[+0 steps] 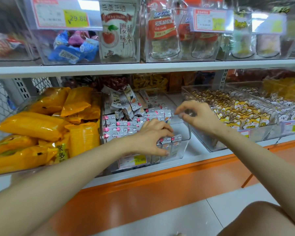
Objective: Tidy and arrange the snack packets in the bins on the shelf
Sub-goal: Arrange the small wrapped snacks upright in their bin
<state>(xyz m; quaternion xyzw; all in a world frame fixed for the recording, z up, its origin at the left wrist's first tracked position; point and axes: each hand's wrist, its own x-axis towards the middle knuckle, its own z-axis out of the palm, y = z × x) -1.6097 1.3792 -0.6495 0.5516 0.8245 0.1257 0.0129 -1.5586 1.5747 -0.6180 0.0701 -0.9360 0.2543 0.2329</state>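
Snack packets, white with pink-red print, lie stacked in clear bin.

packets in middle bin

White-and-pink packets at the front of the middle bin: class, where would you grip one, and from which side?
Probably best to pinch the top edge, coming from above. The white-and-pink packets stand upright, packed side by side, and the walls of the clear bin block the front and sides. The left hand curls over their tops.
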